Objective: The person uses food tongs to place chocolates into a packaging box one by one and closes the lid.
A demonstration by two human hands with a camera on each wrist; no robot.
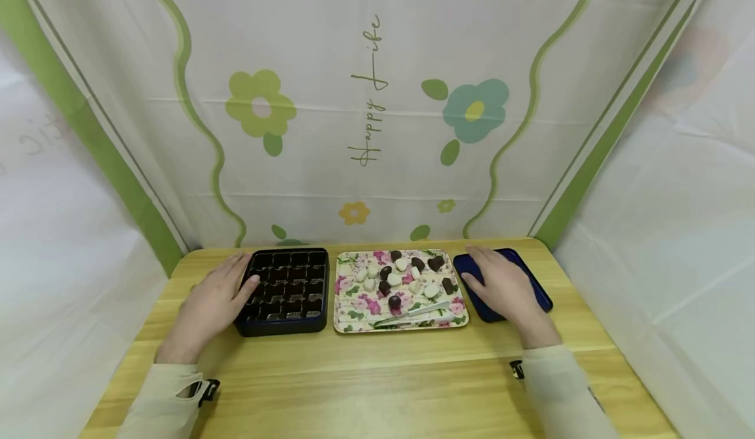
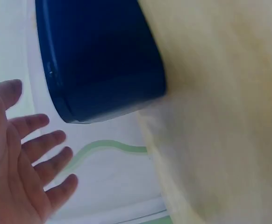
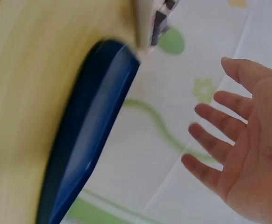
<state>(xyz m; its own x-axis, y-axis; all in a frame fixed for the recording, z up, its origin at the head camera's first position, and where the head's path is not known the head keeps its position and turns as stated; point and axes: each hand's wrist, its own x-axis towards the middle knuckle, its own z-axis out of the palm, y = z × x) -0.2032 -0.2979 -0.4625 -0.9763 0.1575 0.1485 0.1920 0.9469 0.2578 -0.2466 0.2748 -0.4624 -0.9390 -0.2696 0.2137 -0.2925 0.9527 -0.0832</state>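
Both your left hand point(image 1: 213, 298) and your right hand point(image 1: 503, 286) are extending forward over a wooden table point(image 1: 383, 386), fingers straightened and loosely relaxed. Your left hand is hovering at the left side of a dark box point(image 1: 284, 327), its thumb covering part of that rim in the head view; the left wrist view is showing a gap between the fingers and the box wall, which is being cut off at the top. Inside the box, a dark divider point(image 1: 286, 286) is forming small compartments, too shadowed to make out well. Your right hand is hovering over a dark blue lid point(image 3: 89, 128), hiding much of its middle; the right wrist view is showing the fingers apart from it, while its lower end is running out of the frame. Between box and lid, a floral tray point(image 1: 347, 322) is holding dark chocolate pieces point(image 1: 394, 302) and white pieces point(image 1: 432, 290), with pale tweezers point(image 1: 421, 310) lying along the near edge; some white pieces are blending into the pattern. Your sleeves point(image 1: 160, 400) are running out of view at the bottom. Behind, a white curtain point(image 1: 318, 183) is hanging.
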